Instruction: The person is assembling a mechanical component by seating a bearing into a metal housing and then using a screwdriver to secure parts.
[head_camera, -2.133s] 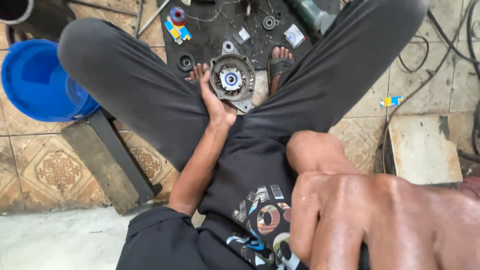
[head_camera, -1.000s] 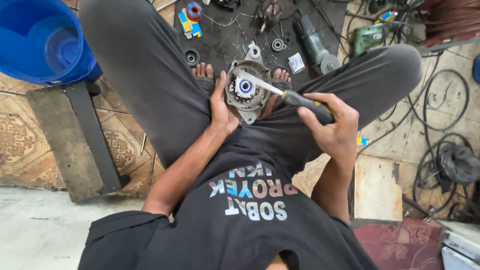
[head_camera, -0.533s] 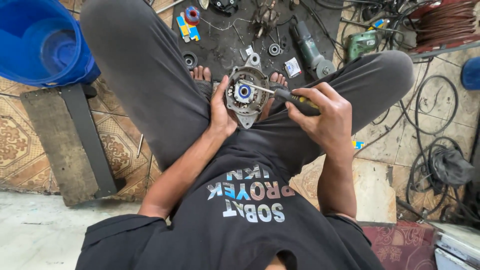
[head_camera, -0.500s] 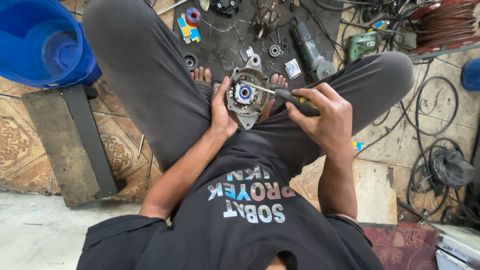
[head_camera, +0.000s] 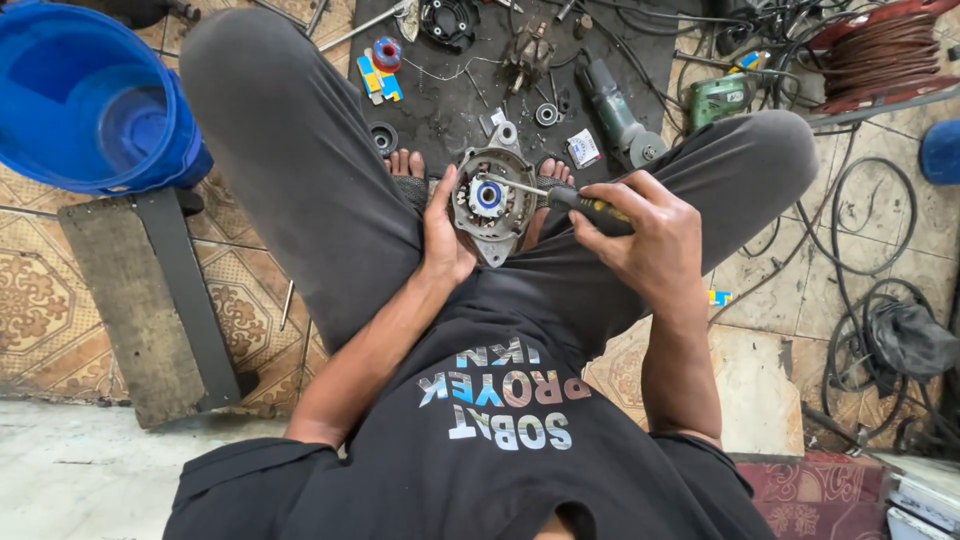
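Right hand (head_camera: 645, 235) clenched on black-and-yellow-handled screwdriver (head_camera: 575, 201), tip pointing toward nine o'clock into round grey metal motor housing with blue centre (head_camera: 489, 200). Left hand (head_camera: 443, 232) grasping housing's edge at eight o'clock, between knees. Farther off, at twelve o'clock, grey angle grinder (head_camera: 615, 115) on black mat (head_camera: 450, 95).

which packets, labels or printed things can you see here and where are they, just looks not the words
Small packet: flat, squarish, white with dark print, on the black mat just beyond the feet.
Blue and yellow card pack: narrow, flat, on the mat's left part, beside a red and blue round part.
Small blue and yellow scrap: on the tiled floor at the right.
Shirt print: a block of white and coloured letters on the black shirt.
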